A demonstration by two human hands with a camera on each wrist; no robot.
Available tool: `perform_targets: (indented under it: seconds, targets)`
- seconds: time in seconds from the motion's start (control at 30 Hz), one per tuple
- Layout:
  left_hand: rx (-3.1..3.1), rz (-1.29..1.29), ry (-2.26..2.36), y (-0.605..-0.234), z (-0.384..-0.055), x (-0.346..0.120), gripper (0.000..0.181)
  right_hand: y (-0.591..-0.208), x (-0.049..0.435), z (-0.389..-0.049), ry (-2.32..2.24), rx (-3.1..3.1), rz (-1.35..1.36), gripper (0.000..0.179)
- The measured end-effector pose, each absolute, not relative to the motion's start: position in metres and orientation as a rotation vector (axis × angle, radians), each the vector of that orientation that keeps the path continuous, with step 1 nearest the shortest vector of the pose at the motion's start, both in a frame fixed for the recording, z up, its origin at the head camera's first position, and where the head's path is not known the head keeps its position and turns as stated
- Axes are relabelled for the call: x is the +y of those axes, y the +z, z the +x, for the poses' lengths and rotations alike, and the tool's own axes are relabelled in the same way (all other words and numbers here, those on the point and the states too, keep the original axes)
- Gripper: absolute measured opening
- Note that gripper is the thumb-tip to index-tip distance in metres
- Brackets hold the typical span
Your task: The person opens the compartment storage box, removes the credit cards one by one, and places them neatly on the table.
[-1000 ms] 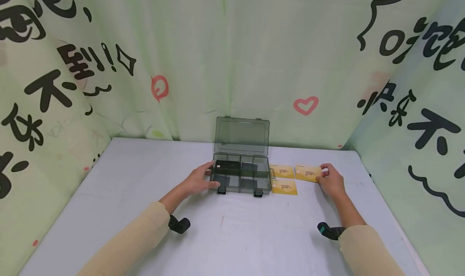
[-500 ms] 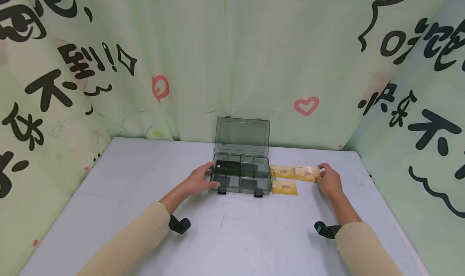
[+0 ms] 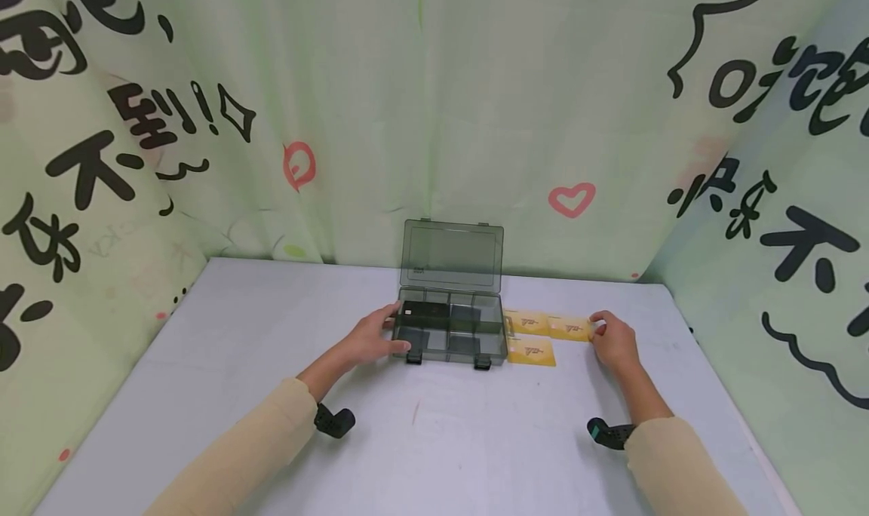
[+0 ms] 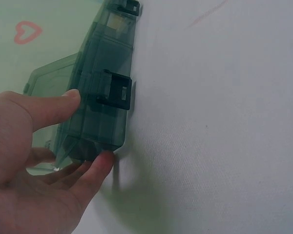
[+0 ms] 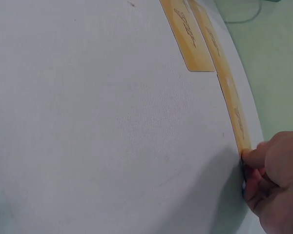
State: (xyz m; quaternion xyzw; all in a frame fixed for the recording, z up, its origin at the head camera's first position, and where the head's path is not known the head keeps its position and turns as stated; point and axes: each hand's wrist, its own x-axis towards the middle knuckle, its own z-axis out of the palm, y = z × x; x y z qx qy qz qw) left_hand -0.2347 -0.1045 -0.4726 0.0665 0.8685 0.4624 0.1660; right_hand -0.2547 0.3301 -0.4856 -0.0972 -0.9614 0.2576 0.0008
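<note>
A smoky see-through plastic compartment box stands on the table with its lid raised. My left hand grips the box's left side, the thumb over the front corner and the fingers along the outer wall. In the left wrist view the thumb lies against the box near a dark latch. A dark flat block sits in the back left of the box. At the right, my right hand pinches the right edge of a yellow card lying on the table.
Two more yellow cards lie right of the box: a back card, end to end with the pinched one, and a front card. A printed curtain hangs behind and beside the white table.
My right hand has slid the yellow card a little leftward, bringing it up against the back card near the box. My left hand has stayed in place on the box.
</note>
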Motion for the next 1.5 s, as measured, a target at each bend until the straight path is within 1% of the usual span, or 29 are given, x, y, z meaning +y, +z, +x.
perform_targets:
  seconds: [0.27, 0.37, 0.47, 0.6, 0.7, 1.2, 1.5]
  targets:
    - [2.463, 0.190, 1.328, -0.473, -0.235, -0.104, 0.084, -0.487, 0.327, -0.254, 0.834, -3.001, -0.314, 0.030]
    - [2.464, 0.195, 1.326, -0.473, -0.235, -0.105, 0.084, -0.488, 0.325, -0.252, 0.828, -2.992, -0.329, 0.032]
    - [2.468, 0.193, 1.321, -0.473, -0.234, -0.105, 0.084, -0.490, 0.322, -0.250, 0.813, -2.995, -0.350, 0.040]
    - [2.470, 0.186, 1.317, -0.471, -0.233, -0.105, 0.084, -0.492, 0.319, -0.248, 0.784, -3.045, -0.358, 0.061]
    - [2.466, 0.186, 1.320, -0.471, -0.233, -0.105, 0.084, -0.495, 0.319, -0.247, 0.776, -3.072, -0.365, 0.067]
    - [2.470, 0.183, 1.306, -0.471, -0.234, -0.105, 0.083, -0.491, 0.320, -0.244, 0.771, -3.076, -0.402, 0.068]
    - [2.477, 0.188, 1.291, -0.468, -0.232, -0.105, 0.083, -0.490, 0.318, -0.244, 0.882, -2.984, -0.377, 0.062]
